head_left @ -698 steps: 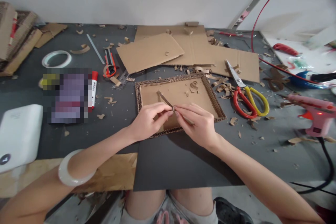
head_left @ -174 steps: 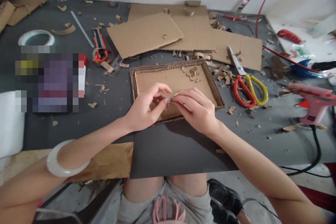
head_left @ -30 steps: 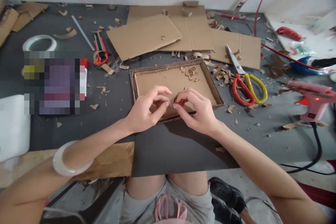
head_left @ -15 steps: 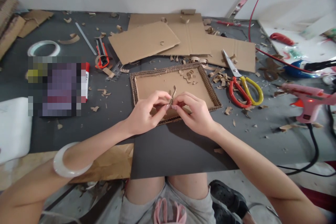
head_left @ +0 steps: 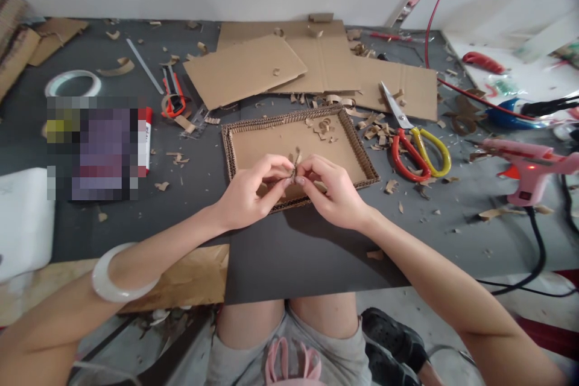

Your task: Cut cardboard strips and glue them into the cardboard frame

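Note:
Between my two hands is a small strip of corrugated cardboard point(head_left: 297, 155), its end sticking up above my fingertips. My left hand point(head_left: 256, 190) pinches it from the left, thumb and forefinger closed. From the right, my right hand point(head_left: 335, 190) pinches the same strip, with fingertips almost touching the left ones. Both hands are over the near side of a shallow cardboard tray point(head_left: 253, 148) with raised corrugated edges. Several curled cardboard scraps point(head_left: 324, 126) lie in the tray's far right corner. My fingers hide most of the strip.
Right of the tray lie scissors point(head_left: 409, 154) with red and yellow handles, then a pink glue gun point(head_left: 527, 163) with a lit light. Cardboard sheets point(head_left: 246, 72) lie behind. An orange utility knife point(head_left: 173, 93), a tape roll point(head_left: 72, 84) and a marker point(head_left: 145, 142) are at left.
The strip's upright end looks shorter and more bent between my fingertips. Both hands stay nearly in place; the whole view has shifted slightly.

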The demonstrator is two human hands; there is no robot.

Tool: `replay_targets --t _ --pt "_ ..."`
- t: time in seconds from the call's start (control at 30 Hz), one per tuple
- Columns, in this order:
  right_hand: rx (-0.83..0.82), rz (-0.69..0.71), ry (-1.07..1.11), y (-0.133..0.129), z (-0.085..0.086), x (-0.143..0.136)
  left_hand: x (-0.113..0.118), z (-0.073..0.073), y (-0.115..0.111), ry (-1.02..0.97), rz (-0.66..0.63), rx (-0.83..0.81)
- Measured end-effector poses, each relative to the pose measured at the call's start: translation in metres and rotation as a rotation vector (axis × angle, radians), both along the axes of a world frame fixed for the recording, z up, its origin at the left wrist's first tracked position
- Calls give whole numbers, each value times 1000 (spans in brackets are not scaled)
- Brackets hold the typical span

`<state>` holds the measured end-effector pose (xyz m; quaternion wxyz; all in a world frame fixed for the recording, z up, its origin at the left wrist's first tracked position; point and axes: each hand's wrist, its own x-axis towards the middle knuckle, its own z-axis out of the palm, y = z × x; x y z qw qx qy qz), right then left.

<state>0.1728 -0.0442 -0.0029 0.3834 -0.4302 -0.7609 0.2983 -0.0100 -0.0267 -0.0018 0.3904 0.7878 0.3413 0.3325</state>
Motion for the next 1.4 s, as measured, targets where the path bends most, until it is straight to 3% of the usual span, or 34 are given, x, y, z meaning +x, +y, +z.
replay_targets --t 0.5,1.13,1.4 --pt "29 -88 2 0 -2 -1 1 1 0 -17 6 -2" --pt "70 12 -42 -4 -4 -4 0 1 1 -20 -89 -10" --pt "66 -48 -113 -5 -5 -7 -1 -2 0 0 -48 -21"
